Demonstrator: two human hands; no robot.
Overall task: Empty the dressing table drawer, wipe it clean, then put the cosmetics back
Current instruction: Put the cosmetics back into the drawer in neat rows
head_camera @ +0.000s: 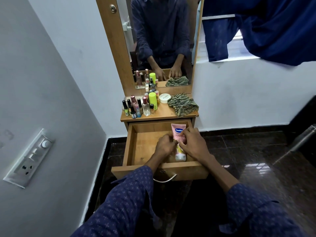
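Drawer (130, 147) is standing pulled open under the dressing table top (164, 112). Both hands are reaching into the drawer's right half, gripping a pink Vaseline tube (177, 132) lying cap toward the drawer front. Left hand (165, 145) is pinching the tube's left edge, right hand (192, 142) is curling over its right side. Rest of the drawer floor is showing bare wood. Above the drawer, bottles (140, 105) are crowding the top's left side, white jar (164, 98) sitting behind them, striped cloth (183, 104) lying bunched at the right.
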